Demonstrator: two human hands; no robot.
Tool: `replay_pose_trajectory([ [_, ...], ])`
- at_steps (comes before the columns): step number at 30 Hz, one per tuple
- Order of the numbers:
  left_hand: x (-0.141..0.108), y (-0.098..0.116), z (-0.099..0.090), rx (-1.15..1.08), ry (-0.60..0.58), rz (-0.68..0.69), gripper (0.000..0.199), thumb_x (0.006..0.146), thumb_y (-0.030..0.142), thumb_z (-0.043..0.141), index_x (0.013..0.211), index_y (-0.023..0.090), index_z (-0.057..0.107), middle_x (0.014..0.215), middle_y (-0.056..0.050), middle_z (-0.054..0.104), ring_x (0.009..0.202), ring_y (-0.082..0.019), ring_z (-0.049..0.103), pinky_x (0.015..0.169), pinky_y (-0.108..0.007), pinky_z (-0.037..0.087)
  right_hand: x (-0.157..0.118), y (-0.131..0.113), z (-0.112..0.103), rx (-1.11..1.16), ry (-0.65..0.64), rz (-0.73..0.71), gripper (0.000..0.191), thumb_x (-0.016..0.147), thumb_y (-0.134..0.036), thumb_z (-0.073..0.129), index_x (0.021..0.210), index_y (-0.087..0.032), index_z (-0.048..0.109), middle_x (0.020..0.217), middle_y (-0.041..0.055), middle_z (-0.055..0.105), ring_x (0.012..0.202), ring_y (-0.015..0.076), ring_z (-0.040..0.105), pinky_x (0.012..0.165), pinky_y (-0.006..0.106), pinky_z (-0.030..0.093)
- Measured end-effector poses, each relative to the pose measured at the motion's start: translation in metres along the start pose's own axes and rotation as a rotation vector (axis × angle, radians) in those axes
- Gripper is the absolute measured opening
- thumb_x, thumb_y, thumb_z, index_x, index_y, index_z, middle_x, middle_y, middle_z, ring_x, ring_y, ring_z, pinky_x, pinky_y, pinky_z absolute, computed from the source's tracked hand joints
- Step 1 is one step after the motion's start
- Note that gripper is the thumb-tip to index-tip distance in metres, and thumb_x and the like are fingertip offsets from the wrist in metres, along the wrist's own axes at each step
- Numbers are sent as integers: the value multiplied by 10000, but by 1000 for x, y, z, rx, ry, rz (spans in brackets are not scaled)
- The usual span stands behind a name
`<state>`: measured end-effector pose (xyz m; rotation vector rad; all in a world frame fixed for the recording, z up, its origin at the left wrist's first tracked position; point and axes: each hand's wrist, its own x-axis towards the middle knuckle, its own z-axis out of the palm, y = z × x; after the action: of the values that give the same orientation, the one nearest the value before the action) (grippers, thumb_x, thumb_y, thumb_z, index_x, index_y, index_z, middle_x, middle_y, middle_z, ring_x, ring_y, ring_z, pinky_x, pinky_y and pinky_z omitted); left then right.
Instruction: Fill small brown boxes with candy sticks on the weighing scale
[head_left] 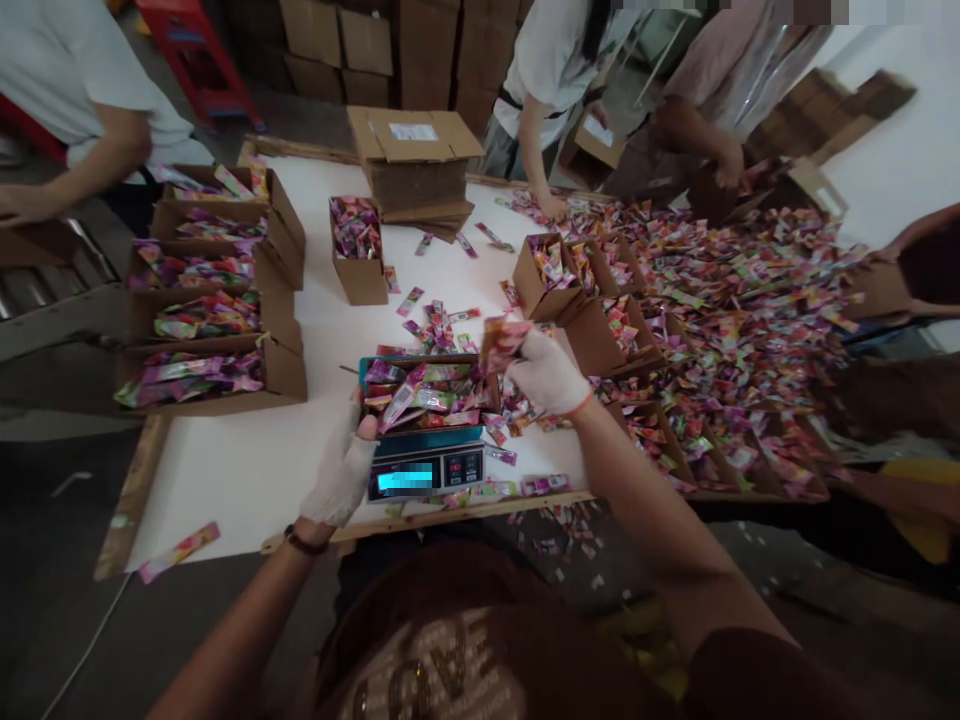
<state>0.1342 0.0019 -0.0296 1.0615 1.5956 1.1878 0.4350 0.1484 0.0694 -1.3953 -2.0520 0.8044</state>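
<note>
A digital scale with a lit display sits near the front edge of the table. On its blue-green platform rests an open cardboard box filled with small, colourful wrapped packets. My left hand, in a whitish glove with bare fingertips, grips the left end of this box. Just past its right end, my right hand, also gloved, is closed on a bunch of pink and orange packets held above the table. Loose packets lie behind the scale.
Filled boxes stand in a row at left, and one box stands behind. Flattened cartons are stacked at the back. To the right are more boxes and a large packet heap. Several co-workers stand around the table.
</note>
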Motion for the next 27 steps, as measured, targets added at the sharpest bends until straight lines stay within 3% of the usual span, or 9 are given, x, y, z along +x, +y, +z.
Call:
replay_pose_trajectory([
  [4,-6,-7,-24,-77,92,-147,1221,867,1037,775,1769,220,669,1908,-244,570,1771,-508,537,1508,-679,389,-30,20,-64,-214,14,141,388,910,-227,771,1292,-202,837,1172,105,874,1087,323,820,1061,492,715],
  [7,-8,-10,-47,-129,176,-211,1089,869,964,820,1705,279,697,1855,-203,631,1697,-491,613,1486,-705,411,-43,9,-78,-464,9,144,592,891,-223,844,1481,-223,805,1420,161,805,1283,373,796,1152,527,699],
  [9,-8,-10,-60,-137,247,-220,969,867,922,831,1614,312,741,1782,-175,688,1638,-473,655,1443,-691,472,-40,-13,-62,-491,-121,36,643,929,-186,825,1569,-238,779,1505,158,762,1361,359,774,1209,508,678],
  [12,-8,-7,-70,-147,309,-220,850,835,876,859,1482,332,779,1676,-150,745,1559,-446,694,1359,-646,559,-18,-57,-11,-475,-437,-99,620,1046,-169,758,1655,-287,746,1561,126,774,1365,305,791,1218,443,659],
  [15,-10,-5,-69,-164,320,-215,816,802,838,902,1422,322,781,1614,-142,766,1518,-423,712,1328,-609,577,11,-91,42,-608,-663,-46,559,1151,-272,711,1708,-325,707,1485,128,864,1301,321,844,1092,434,681],
  [18,-12,-5,-64,-181,306,-220,816,796,830,922,1407,306,784,1604,-138,771,1524,-414,714,1356,-597,553,30,-104,66,-733,-743,-4,510,1152,-219,657,1649,-289,752,1389,164,913,1259,351,872,1014,440,672],
  [21,-13,-7,-59,-179,284,-221,846,794,859,928,1406,291,790,1579,-142,788,1546,-430,705,1428,-643,478,31,-100,51,-675,-657,-17,424,1122,-192,642,1495,-242,837,1328,165,924,1202,325,865,982,390,643],
  [24,-11,-9,-56,-153,272,-220,897,790,889,918,1413,254,799,1526,-175,807,1554,-468,701,1453,-707,438,14,-83,7,-492,-440,-14,321,1067,-199,666,1308,-221,877,1159,100,914,1073,268,820,957,331,611],
  [27,-5,-10,-53,-62,226,-177,885,888,897,824,1472,232,802,1530,-203,808,1530,-482,721,1417,-732,492,-8,-62,-39,-354,-217,31,247,1000,-228,698,1166,-221,880,1035,59,873,1003,263,787,962,345,623],
])
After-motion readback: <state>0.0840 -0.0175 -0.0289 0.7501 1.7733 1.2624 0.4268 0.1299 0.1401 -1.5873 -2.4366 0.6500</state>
